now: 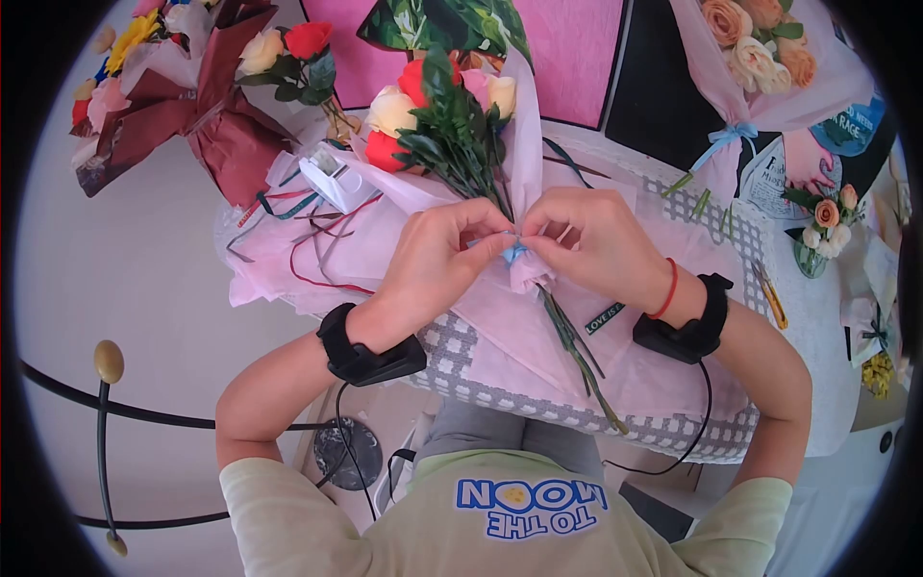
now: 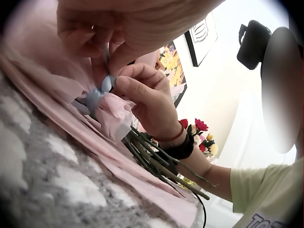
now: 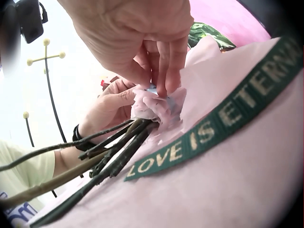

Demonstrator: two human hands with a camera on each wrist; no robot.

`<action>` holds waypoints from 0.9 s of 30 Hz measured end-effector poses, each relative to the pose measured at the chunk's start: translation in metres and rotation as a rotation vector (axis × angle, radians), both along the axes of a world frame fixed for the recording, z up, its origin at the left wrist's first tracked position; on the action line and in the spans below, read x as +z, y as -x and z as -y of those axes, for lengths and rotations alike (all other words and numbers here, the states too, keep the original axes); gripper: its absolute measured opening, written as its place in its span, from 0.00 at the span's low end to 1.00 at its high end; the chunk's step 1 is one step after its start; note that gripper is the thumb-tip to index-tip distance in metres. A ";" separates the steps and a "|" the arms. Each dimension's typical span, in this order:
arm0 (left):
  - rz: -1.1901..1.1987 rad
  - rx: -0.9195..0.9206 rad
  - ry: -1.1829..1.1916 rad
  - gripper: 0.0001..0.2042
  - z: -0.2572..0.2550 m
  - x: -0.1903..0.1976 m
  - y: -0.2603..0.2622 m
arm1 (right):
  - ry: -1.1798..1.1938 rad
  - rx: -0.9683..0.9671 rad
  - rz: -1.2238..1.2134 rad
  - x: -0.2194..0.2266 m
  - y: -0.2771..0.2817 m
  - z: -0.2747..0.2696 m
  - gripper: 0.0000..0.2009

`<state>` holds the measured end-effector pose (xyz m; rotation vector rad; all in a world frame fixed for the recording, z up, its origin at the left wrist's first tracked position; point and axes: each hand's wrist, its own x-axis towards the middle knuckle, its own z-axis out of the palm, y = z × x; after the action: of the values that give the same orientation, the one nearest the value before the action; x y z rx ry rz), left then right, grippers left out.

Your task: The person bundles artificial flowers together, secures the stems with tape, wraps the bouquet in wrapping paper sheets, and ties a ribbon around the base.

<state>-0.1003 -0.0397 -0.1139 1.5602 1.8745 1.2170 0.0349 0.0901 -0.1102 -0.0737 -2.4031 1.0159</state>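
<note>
A bouquet (image 1: 442,125) of red, cream and pink roses with dark green leaves lies on pale pink wrapping paper (image 1: 529,351). A light blue ribbon (image 2: 108,84) circles its gathered neck, and the bare stems (image 1: 574,348) stick out below toward the person. The left hand (image 1: 437,258) pinches the ribbon between thumb and forefinger from one side. From the other side the right hand (image 1: 601,248), with a red cord at its wrist, pinches it too, the fingertips of both hands meeting at the knot. In the right wrist view, fingers partly hide the ribbon.
A green lettered ribbon (image 3: 209,133) lies on the paper beside the stems. A dark red wrapped bouquet (image 1: 226,144) stands left, a peach rose bouquet (image 1: 760,72) back right. Loose red ribbon (image 1: 312,279) lies left of the hands; a yellow-handled cutter (image 1: 772,300) lies right.
</note>
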 end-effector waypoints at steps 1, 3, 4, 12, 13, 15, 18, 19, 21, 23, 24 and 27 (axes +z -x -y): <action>0.002 0.002 -0.001 0.03 -0.001 -0.002 0.001 | -0.001 0.002 0.002 0.000 0.000 0.001 0.02; 0.100 -0.045 -0.075 0.03 -0.004 -0.005 0.002 | -0.109 0.015 -0.079 0.000 -0.001 0.004 0.02; 0.102 -0.041 -0.077 0.03 -0.004 -0.005 0.002 | -0.111 0.019 -0.078 -0.001 -0.001 0.004 0.02; 0.240 -0.018 -0.040 0.03 -0.002 0.000 0.000 | -0.227 0.053 -0.061 -0.003 -0.001 0.003 0.02; 0.241 -0.017 -0.039 0.03 -0.002 0.001 -0.001 | -0.226 0.054 -0.061 -0.003 -0.001 0.001 0.02; 0.229 -0.024 -0.028 0.04 -0.002 0.002 -0.002 | -0.223 0.084 -0.009 -0.003 -0.001 -0.002 0.04; 0.192 -0.026 -0.118 0.05 -0.006 -0.009 -0.002 | -0.007 0.009 0.071 0.001 -0.001 0.002 0.03; 0.191 -0.027 -0.117 0.05 -0.005 -0.011 -0.002 | -0.006 0.009 0.070 0.002 -0.001 0.003 0.03; -0.090 0.029 -0.069 0.06 -0.002 -0.001 -0.008 | -0.017 -0.001 0.132 0.005 -0.001 0.005 0.06; -0.171 0.057 -0.054 0.06 -0.002 0.004 -0.011 | -0.031 -0.006 0.089 0.002 0.002 0.004 0.07; -0.251 0.088 -0.042 0.07 -0.002 0.005 -0.013 | -0.048 -0.009 0.047 0.001 0.002 0.003 0.08; -0.312 0.112 -0.066 0.08 -0.004 0.006 -0.014 | -0.126 -0.015 0.038 0.003 0.002 0.002 0.09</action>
<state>-0.0865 -0.0360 -0.1077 1.7876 2.1612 1.1441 0.0326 0.0876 -0.1072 -0.0663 -2.4911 0.8610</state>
